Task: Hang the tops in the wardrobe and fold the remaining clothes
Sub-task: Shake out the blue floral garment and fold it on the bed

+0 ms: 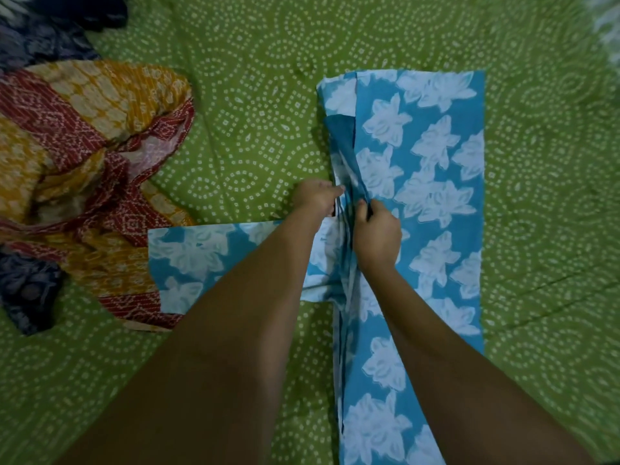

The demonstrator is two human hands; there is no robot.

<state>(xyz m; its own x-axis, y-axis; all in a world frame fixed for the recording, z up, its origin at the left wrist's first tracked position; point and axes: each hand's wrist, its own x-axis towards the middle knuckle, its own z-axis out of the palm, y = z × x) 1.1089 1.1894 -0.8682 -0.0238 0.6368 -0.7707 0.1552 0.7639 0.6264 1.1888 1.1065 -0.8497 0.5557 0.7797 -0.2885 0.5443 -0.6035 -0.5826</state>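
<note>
Right hand (377, 234): fingers curled, pinching a gathered ridge of the blue garment (422, 182) along its left edge, knuckles up. Left hand (317, 196): just beside the right, fingers curled, gripping the same bunched edge from the other side. The two hands sit almost touching, with the fabric ridge between them.

Blue garment: turquoise with white flower print, lying as a long folded strip on the right half of the bedspread (255, 129), running from the near edge toward the far edge. Right side of the strip lies flat and straight; left side is puckered where the hands hold it. One sleeve (201, 260) sticks out flat to the left, under the left forearm.

Bedspread: green with white dotted rings, covering the whole surface.

Left edge of the bedspread: a crumpled yellow-and-red printed garment (84, 135), its lower part touching the sleeve tip. A dark blue printed cloth (30, 290) lies at the left edge nearer the person; more dark fabric (50, 31) is heaped in the far left corner.
</note>
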